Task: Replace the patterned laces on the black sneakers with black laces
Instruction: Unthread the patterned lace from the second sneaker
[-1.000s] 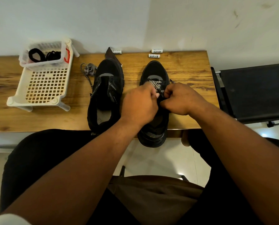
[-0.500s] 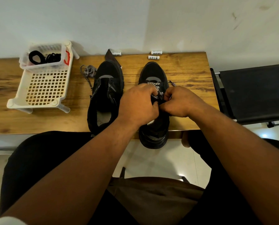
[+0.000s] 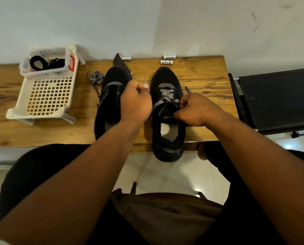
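Left sneaker (image 3: 112, 103) unlaced, its patterned lace (image 3: 94, 77) loose on bench (image 3: 200, 78). Right sneaker (image 3: 167, 112) half unlaced: left hand (image 3: 136, 101) grips lace strand (image 3: 158, 103), right hand (image 3: 195, 110) pinches at eyelets. Black laces (image 3: 47, 62) wait in far-left basket (image 3: 41, 71).

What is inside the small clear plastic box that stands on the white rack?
Inside the clear box, black laces lie in coiled bundles. How many laces there are cannot be told, and the frosted walls hide the bottom of the box. The white rack holds it at its far end.

Our left hand (image 3: 136, 101) hides much of the left sneaker (image 3: 112, 96). We cannot read the small battery labels (image 3: 166, 62), and the folding chair (image 3: 275, 99) is cut off at the right edge.
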The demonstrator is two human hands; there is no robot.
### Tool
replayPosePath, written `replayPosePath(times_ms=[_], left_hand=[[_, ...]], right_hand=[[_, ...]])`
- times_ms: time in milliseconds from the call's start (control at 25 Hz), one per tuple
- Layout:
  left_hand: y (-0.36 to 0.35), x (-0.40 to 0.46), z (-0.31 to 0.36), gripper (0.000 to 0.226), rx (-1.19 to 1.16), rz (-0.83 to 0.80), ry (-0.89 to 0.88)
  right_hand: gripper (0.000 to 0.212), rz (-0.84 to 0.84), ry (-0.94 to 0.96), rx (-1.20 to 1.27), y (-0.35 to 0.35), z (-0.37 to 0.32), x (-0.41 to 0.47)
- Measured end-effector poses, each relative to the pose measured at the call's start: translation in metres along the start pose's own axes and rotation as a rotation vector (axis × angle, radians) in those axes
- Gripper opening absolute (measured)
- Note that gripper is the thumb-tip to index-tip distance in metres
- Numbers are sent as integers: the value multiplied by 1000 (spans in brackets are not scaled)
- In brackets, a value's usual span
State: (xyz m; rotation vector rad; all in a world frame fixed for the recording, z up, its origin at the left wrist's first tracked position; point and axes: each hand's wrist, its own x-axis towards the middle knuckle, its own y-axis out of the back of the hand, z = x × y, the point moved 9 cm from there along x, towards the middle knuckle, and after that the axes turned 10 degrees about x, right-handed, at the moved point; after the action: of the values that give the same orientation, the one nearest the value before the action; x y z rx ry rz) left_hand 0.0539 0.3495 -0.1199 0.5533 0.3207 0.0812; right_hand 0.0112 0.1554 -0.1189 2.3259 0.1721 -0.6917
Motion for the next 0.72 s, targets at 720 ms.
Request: replayPosePath(times_ms=[720], left_hand=[[-36, -48, 54, 26, 840, -7, -652]], right_hand=[[3, 160, 174, -32, 16, -20, -7]])
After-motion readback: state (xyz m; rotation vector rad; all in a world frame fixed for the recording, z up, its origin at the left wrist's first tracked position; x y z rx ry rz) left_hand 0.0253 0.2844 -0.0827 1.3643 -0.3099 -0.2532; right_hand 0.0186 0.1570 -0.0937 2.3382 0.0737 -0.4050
